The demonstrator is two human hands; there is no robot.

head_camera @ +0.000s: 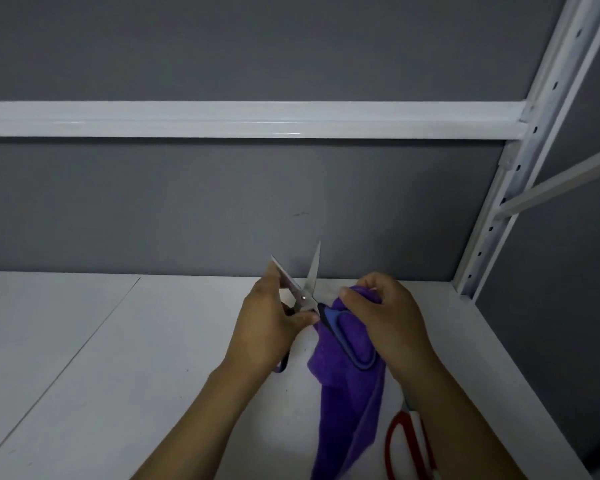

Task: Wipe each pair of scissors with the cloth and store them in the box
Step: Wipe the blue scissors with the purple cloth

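Left hand (267, 327) fingers clamp the blue-handled scissors (307, 289), blades spread; right hand (392, 317) fingers pinch the purple cloth (347, 410) against the right handle.

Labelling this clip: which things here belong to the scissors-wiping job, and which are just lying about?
Job: blue-handled scissors, purple cloth, left hand, right hand, red-handled scissors waiting.
Just there: white shelf, rack upright, grey wall.
No box in view.
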